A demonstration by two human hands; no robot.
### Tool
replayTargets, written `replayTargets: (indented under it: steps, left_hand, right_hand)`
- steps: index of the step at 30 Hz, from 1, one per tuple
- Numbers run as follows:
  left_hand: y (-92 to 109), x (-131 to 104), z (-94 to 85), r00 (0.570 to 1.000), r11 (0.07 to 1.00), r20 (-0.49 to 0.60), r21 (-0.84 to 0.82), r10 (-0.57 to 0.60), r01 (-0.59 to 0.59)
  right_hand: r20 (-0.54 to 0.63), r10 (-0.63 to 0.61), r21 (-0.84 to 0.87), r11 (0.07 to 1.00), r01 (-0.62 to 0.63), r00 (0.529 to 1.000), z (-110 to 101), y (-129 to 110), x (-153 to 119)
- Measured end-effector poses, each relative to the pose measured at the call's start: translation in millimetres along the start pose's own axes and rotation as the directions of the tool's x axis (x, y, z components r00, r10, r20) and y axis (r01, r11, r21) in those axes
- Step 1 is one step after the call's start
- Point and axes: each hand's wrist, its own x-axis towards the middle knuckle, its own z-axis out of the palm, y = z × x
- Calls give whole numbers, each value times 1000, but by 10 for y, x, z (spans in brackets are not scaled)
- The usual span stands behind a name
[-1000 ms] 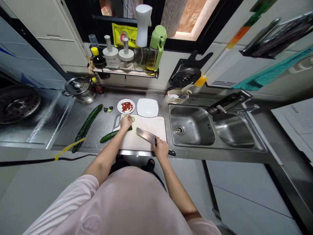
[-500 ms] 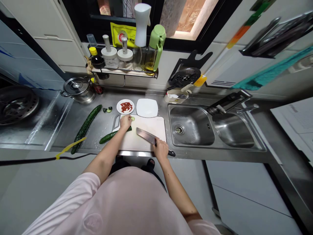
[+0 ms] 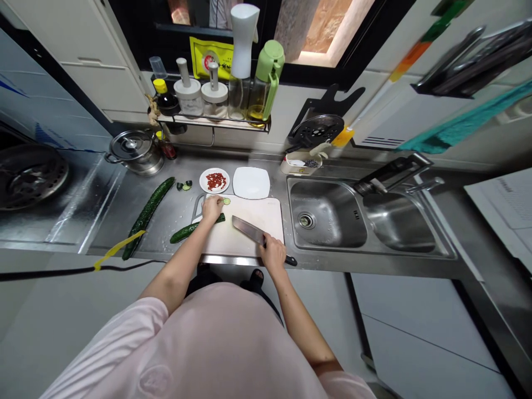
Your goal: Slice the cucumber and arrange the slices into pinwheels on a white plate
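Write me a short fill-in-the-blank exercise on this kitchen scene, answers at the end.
1. The knife is held in the person's ____ hand.
2. The small pieces on the round plate are ____ in colour.
3. In the picture, the longer cucumber lies to the ____ of the cutting board.
4. The sink has ____ basins.

Missing words: right; red; left; two.

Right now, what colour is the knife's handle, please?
The knife handle is black, clearest in the head view.

Left forearm (image 3: 185, 254) partly hides the cut cucumber (image 3: 183, 233); bottom edge crops the pink shirt (image 3: 233, 343).
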Motion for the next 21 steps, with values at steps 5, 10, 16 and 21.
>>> replayTargets:
  steps: [5, 10, 16, 21]
  left_hand:
    - [-141, -179, -71, 998, 999, -63, -49, 18, -21]
    - [-258, -367, -101, 990, 993, -101, -57, 95, -101]
    - [-314, -558, -187, 970, 973, -104, -50, 219, -226]
    - [-323, -657, -251, 943, 944, -54, -24, 327, -329]
  right_hand:
    - [-8, -17, 38, 999, 17, 1000, 56, -19, 23]
    - [5, -3, 109, 994, 3, 1000, 63, -113, 31]
    - [58, 26, 202, 979, -37, 998, 59, -205, 33]
    - [110, -68, 317, 948, 30, 992, 102, -250, 67]
